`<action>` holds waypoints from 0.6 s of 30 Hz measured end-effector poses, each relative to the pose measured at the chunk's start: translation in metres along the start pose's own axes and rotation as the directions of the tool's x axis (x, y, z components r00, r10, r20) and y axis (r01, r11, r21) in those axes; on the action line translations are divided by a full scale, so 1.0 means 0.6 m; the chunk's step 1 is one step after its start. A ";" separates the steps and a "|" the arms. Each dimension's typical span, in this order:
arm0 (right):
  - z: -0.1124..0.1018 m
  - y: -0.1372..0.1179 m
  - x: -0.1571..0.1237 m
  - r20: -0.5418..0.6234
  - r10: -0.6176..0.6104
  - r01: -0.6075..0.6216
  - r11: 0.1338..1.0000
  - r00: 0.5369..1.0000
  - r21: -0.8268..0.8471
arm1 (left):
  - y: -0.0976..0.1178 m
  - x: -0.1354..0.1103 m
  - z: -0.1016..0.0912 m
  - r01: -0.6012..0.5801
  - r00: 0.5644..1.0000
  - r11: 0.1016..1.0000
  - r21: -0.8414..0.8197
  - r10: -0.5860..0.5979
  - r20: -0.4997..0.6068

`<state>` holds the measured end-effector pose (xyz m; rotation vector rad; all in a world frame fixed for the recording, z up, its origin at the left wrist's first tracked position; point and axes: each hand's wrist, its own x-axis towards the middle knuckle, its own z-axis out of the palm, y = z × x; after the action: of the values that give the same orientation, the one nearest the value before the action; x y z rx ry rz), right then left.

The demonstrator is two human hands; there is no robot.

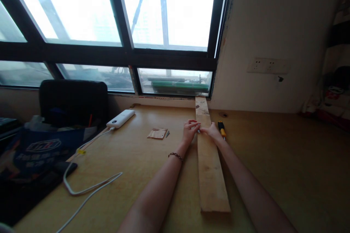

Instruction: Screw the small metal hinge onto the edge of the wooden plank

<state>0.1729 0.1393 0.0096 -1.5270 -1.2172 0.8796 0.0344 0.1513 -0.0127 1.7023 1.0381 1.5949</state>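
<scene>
A long wooden plank lies lengthwise on the table, its far end by the window. My left hand rests at the plank's left edge, with fingers pinched at a small shiny metal piece, too small to name surely. From the right edge, my right hand grips the plank, thumb laid across the top towards that piece and its other fingers mostly hidden. Just right of it lies a yellow and black screwdriver. To the left are a small thin wooden piece and a few screws.
A white power bank with a white cable lies on the table's left side. Beyond the left edge stand a black chair and a blue bag. A window and a wall with sockets border the back.
</scene>
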 end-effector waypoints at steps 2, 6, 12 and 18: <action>0.000 0.001 0.001 -0.011 0.018 -0.018 1.000 1.000 -0.017 | -0.003 0.001 0.001 0.032 0.999 0.998 -0.055 -0.031 0.017; -0.001 0.000 0.001 -0.012 0.030 -0.030 0.999 0.999 -0.033 | -0.001 0.000 0.001 0.008 0.999 1.000 -0.028 -0.007 0.046; -0.002 -0.002 -0.001 -0.018 0.016 -0.018 0.997 1.000 -0.071 | -0.002 0.008 -0.004 0.037 0.996 0.996 -0.082 -0.044 -0.081; 0.000 -0.002 0.000 -0.013 0.031 -0.032 0.998 0.999 -0.061 | -0.011 0.018 -0.016 0.251 0.912 0.934 -0.253 -0.316 -0.261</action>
<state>0.1729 0.1393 0.0105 -1.6017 -1.2245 0.8596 0.0238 0.1627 -0.0111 1.1297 1.1513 1.7284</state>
